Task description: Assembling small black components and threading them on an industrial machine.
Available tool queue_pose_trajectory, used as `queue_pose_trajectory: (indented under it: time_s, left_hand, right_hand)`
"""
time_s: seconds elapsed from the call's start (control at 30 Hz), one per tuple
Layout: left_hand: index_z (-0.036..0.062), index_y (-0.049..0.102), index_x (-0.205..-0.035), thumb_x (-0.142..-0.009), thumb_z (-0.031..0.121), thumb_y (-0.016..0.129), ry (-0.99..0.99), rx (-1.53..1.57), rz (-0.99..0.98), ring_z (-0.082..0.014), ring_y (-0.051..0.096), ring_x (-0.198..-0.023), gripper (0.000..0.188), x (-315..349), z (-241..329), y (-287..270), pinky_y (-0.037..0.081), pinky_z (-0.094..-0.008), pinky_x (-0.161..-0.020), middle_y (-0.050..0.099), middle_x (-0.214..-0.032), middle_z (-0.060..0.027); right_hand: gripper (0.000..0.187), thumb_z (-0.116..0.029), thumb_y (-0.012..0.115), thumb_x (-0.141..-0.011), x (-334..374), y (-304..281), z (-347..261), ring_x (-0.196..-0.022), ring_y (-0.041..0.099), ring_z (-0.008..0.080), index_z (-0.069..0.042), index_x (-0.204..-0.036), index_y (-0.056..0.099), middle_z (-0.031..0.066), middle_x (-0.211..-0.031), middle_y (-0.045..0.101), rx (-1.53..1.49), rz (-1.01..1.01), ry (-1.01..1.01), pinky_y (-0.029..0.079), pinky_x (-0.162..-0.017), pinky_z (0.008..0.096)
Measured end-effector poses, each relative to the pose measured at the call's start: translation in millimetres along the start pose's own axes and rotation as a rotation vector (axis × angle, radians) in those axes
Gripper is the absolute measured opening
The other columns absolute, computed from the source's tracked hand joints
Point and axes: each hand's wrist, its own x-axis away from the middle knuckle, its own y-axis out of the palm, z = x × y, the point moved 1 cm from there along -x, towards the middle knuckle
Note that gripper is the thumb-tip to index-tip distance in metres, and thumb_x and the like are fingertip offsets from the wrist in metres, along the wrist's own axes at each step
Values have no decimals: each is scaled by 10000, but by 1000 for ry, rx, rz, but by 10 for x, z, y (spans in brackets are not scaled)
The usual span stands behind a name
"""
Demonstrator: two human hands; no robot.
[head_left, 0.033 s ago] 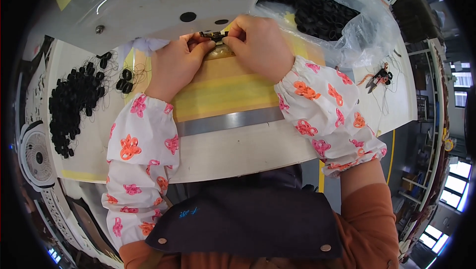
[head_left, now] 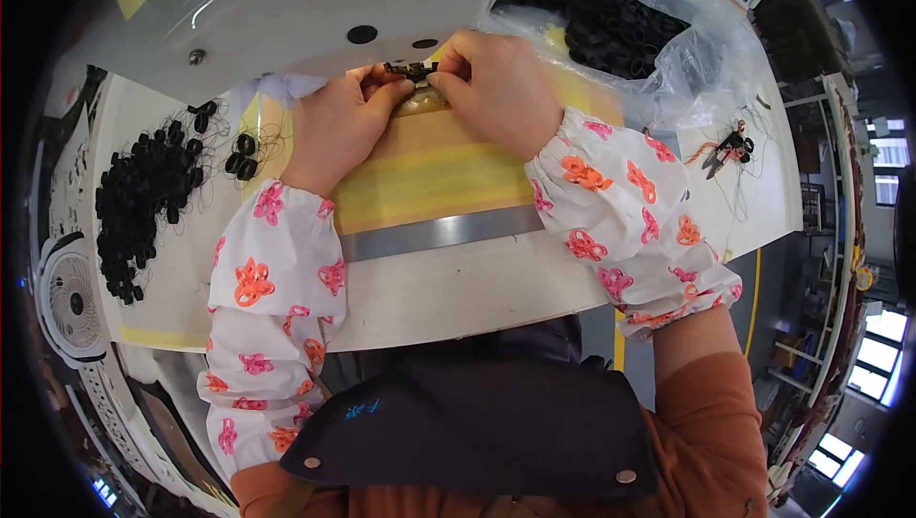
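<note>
My left hand (head_left: 342, 125) and my right hand (head_left: 501, 89) meet under the head of a grey-white sewing machine (head_left: 286, 17). Thumb and fingers of each are pinched on a small black piece (head_left: 418, 85), mostly covered by my fingertips; its exact kind is hard to make out. Close above it sits the dark metal of the presser foot area (head_left: 410, 69). Beneath my wrists lies a bed covered in yellow tape (head_left: 420, 170), with a metal strip (head_left: 444, 234) along its near side.
Left of my left hand is a heap of small black loops (head_left: 143, 203) with loose threads; two more (head_left: 242, 155) lie nearer. A clear plastic bag (head_left: 711, 89) at the back right holds many black loops (head_left: 611, 31). Thread snips (head_left: 730, 151) rest on the right. A white fan (head_left: 72, 303) stands far left.
</note>
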Motion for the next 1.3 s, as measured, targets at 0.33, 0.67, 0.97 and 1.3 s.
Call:
queue_pose_trajectory:
  time_s: [0.33, 0.67, 0.97, 1.3]
  left_hand:
    - [112, 573, -808, -803, 246, 516, 337, -131, 216, -306, 565, -565, 146, 263, -21, 118, 421, -416, -494, 570, -608, -116]
    - [119, 579, -884, -793, 127, 529, 626, 17, 8, -280, 554, -586, 104, 572, 35, 64, 427, -365, -519, 569, -658, -86]
    - [74, 594, -909, -852, 200, 479, 569, 284, 36, -267, 572, -720, 180, 345, -23, 39, 446, -346, -627, 580, -776, -120]
    - [122, 615, -872, -780, 201, 602, 310, 30, 35, -174, 534, -502, 122, 302, -8, -21, 363, -276, -639, 566, -564, -38]
  right_hand:
    - [169, -140, 662, -717, 83, -36, -33, -494, 554, 150, 6, -700, 580, 93, -588, 575, -125, -7, 88, 433, -469, 263]
    - [140, -71, 610, -782, 254, -151, -92, -556, 544, 72, 25, -856, 539, 31, -688, 580, -611, -353, 460, 422, -483, 174]
    - [139, -7, 620, -717, 651, -153, -632, -557, 520, 112, 2, -846, 569, 59, -657, 550, -405, -534, -22, 435, -541, 236]
    - [149, -69, 628, -773, 88, -199, -83, -562, 545, 81, 9, -799, 504, 35, -685, 557, -685, -463, 444, 435, -486, 188]
